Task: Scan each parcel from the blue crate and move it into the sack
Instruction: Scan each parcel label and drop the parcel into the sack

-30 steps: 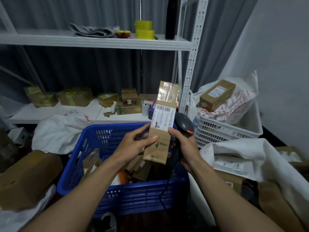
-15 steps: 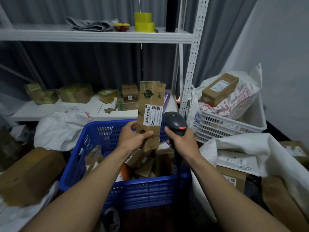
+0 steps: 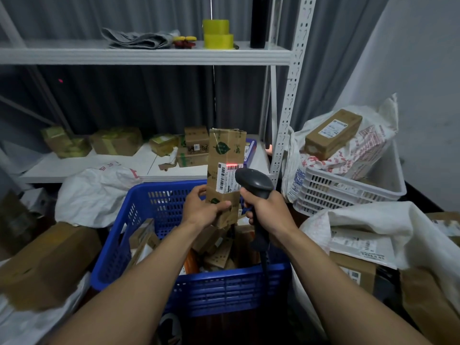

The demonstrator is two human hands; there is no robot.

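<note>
Grey curtain and a white metal rack stand behind a cluttered packing corner. At its centre a tall cardboard parcel (image 3: 225, 155) is held upright above the far side of the blue crate (image 3: 224, 292). The left hand (image 3: 201, 210) pinches its lower end, thumb across the front face and fingers curled behind. Just to its right, the right hand (image 3: 267, 207) is wrapped round the grip of a black barcode scanner (image 3: 254, 183), whose head sits close to the parcel's white label (image 3: 225, 179). A second ago the scanner was half hidden behind the tilted parcel and no beam showed. Now a red scan line (image 3: 234, 166) lies across the barcode at the label's top, so the read looks under way. More boxes remain in the crate. Once the read registers, this parcel should go into the open white sack (image 3: 373, 220) on the right, near the white crate (image 3: 331, 192).
</note>
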